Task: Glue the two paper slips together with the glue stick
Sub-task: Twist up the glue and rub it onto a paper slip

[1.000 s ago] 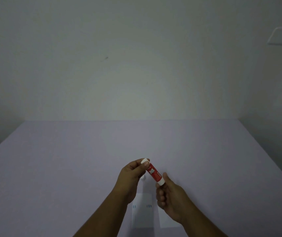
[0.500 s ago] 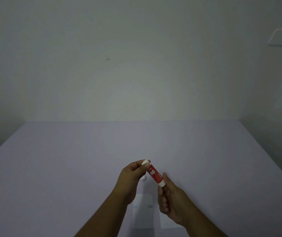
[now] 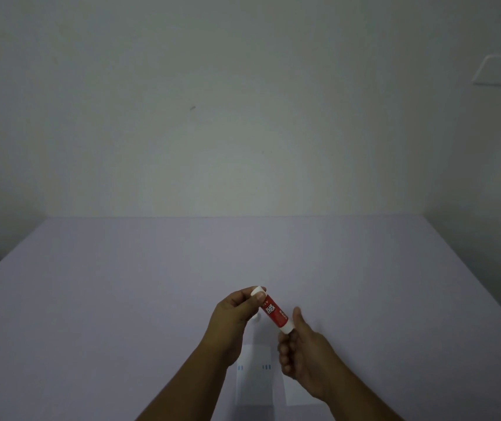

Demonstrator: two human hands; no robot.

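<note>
- Your left hand point(image 3: 237, 311) pinches the cap; your right hand point(image 3: 304, 350) grips the glue stick point(image 3: 274, 312) base.
- Little has shifted in a second: cap on, slips point(image 3: 255, 381) unglued.

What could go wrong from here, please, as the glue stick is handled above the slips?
The left hand pinches only the white end of the glue stick, so a pull or twist may jerk the stick loose. Both hands work right above the slips, with the right hand hiding part of one; a dropped stick or cap could land on them and knock them out of line.
</note>
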